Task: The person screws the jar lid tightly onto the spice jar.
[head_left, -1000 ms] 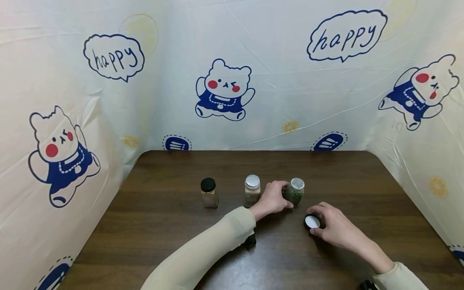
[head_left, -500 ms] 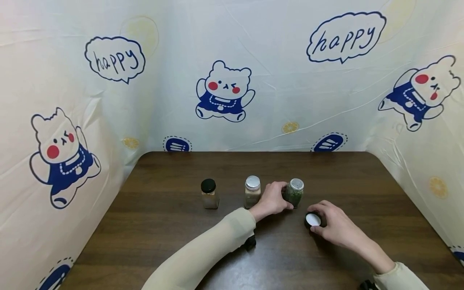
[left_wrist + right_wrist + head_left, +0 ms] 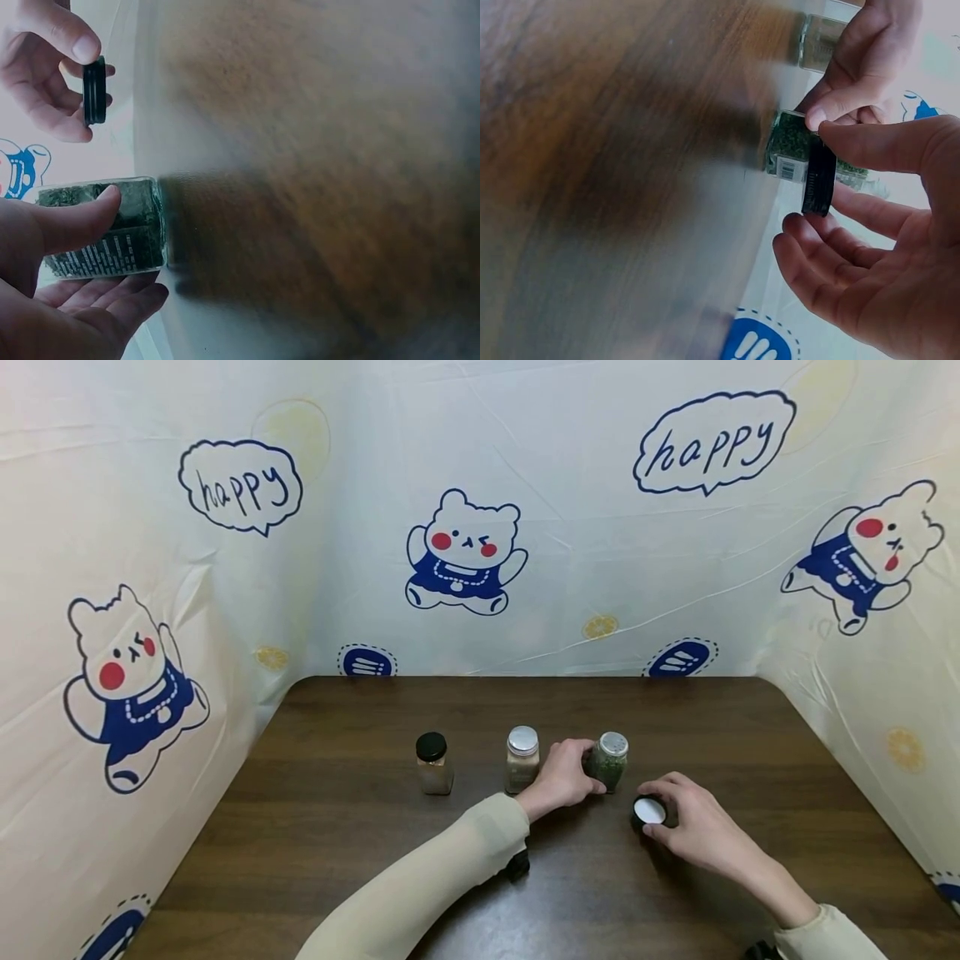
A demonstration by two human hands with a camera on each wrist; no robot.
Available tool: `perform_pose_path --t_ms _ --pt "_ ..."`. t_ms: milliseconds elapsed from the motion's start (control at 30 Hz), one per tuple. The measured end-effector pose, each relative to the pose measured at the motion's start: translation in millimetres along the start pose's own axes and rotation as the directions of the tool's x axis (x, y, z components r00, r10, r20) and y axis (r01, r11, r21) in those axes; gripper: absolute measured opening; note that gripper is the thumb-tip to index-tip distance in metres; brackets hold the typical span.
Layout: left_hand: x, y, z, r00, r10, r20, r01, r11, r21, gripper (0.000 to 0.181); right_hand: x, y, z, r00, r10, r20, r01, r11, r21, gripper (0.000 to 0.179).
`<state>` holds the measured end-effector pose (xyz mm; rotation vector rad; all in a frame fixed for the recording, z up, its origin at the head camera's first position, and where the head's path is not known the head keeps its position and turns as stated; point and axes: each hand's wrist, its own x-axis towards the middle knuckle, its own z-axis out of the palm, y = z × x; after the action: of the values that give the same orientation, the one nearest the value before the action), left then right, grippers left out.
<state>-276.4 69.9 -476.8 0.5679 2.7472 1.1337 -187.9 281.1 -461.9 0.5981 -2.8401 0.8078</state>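
A square glass jar of green dried herbs (image 3: pixel 609 763) stands on the table, topped by a silver perforated shaker cap. My left hand (image 3: pixel 562 778) grips it from the left; in the left wrist view the thumb lies across the printed side of the glass. To the right and nearer, my right hand (image 3: pixel 693 822) pinches a round black lid (image 3: pixel 649 811) by its edge between thumb and fingers. The lid's white inner face points up. Seen from the right wrist, the black lid (image 3: pixel 820 178) overlaps the herb jar (image 3: pixel 787 142), which stands behind it.
Left of my left hand stands a jar with a silver lid and pale contents (image 3: pixel 522 760). Farther left is a black-lidded jar (image 3: pixel 432 765) with brownish contents. The dark wooden table (image 3: pixel 337 860) ends at a printed cloth backdrop (image 3: pixel 585 543) behind and at both sides.
The right hand has shifted slightly away from the body with the black lid. The left hand and the herb jar have stayed in place; the head view has tilted up a little.
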Motion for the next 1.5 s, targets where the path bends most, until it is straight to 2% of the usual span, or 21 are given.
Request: perform_pose_path --t_ms 667,1167,1500 --pt "1.1 -2.9 -1.3 0.999 0.033 -0.003 -0.033 0.999 -0.009 0.063 4.2 -2 -5 0.999 0.013 -0.042 -0.012 1.0 0.022 0.042" --pt "1.3 -3.8 0.8 0.999 0.031 0.006 -0.031 0.999 -0.01 0.061 8.4 -3 -8 0.991 -0.007 -0.132 0.011 0.999 0.037 0.047" --pt "0.3 -5.3 0.4 0.999 0.048 -0.002 -0.048 0.999 -0.003 0.062 12.4 -5 -10 0.993 0.025 -0.119 -0.018 0.998 0.066 0.05"
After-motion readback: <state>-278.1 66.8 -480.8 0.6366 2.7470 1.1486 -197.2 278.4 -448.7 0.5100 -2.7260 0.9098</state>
